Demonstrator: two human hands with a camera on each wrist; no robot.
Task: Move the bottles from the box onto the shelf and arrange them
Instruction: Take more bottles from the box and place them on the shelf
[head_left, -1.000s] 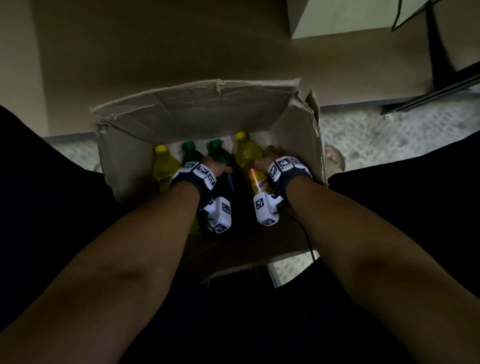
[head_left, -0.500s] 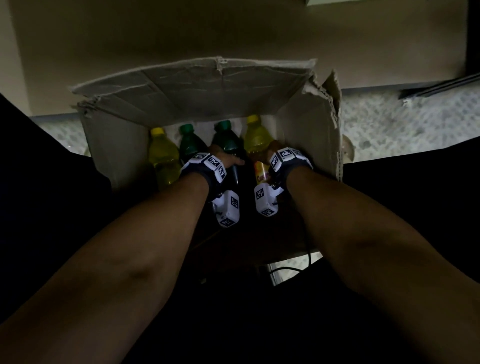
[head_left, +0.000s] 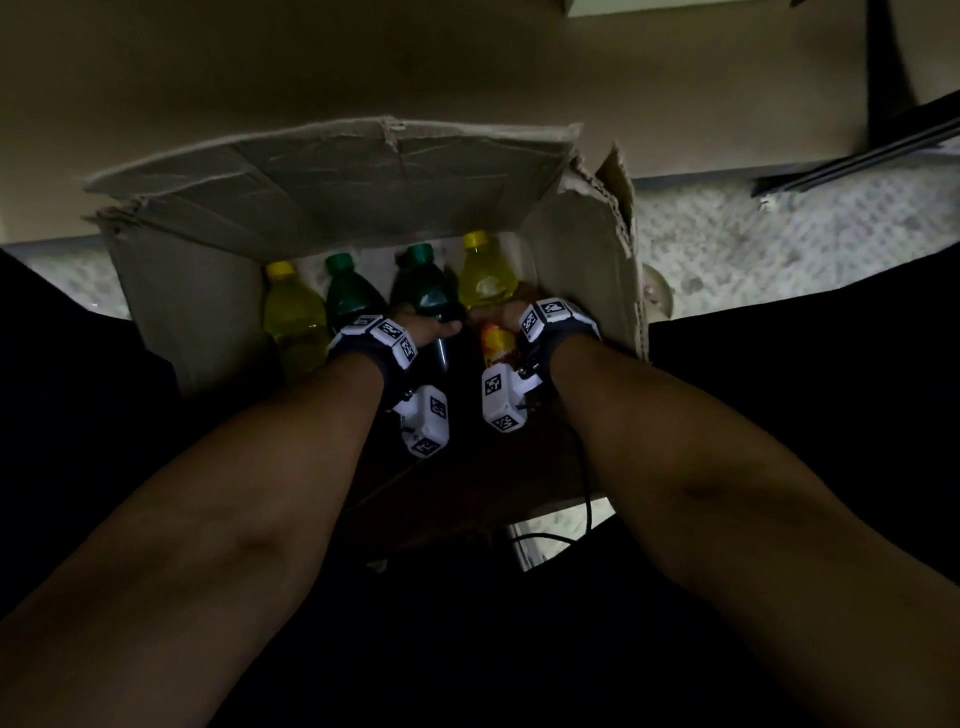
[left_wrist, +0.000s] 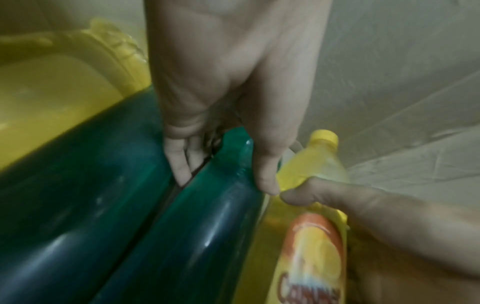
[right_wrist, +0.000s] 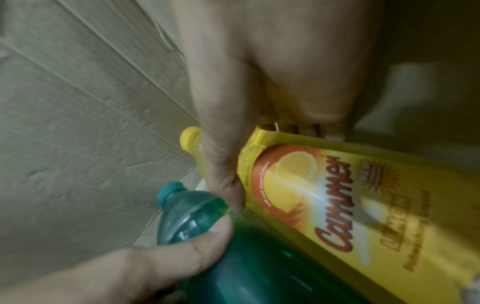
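Note:
An open cardboard box (head_left: 332, 197) on the floor holds several bottles standing in a row. From left to right they are a yellow bottle (head_left: 291, 317), a green bottle (head_left: 349, 293), a second green bottle (head_left: 426, 291) and a yellow lemon bottle (head_left: 485, 275). My left hand (head_left: 434, 330) grips the second green bottle (left_wrist: 207, 216) at its shoulder, fingers wedged between the two green bottles, thumb on the near side. My right hand (head_left: 498, 317) grips the yellow lemon bottle (right_wrist: 337, 195) just above its orange label. The two thumbs nearly touch.
The box's torn right flap (head_left: 613, 234) stands close beside my right wrist, and its back flap leans against a beige wall (head_left: 467, 62). Speckled floor (head_left: 779, 244) lies to the right, with a dark rail (head_left: 857, 156) at the far right. A black cable (head_left: 587, 499) trails below the wrists.
Both hands have sunk a little deeper into the box and closed round their bottles. The view has tilted down, so the box looks nearer.

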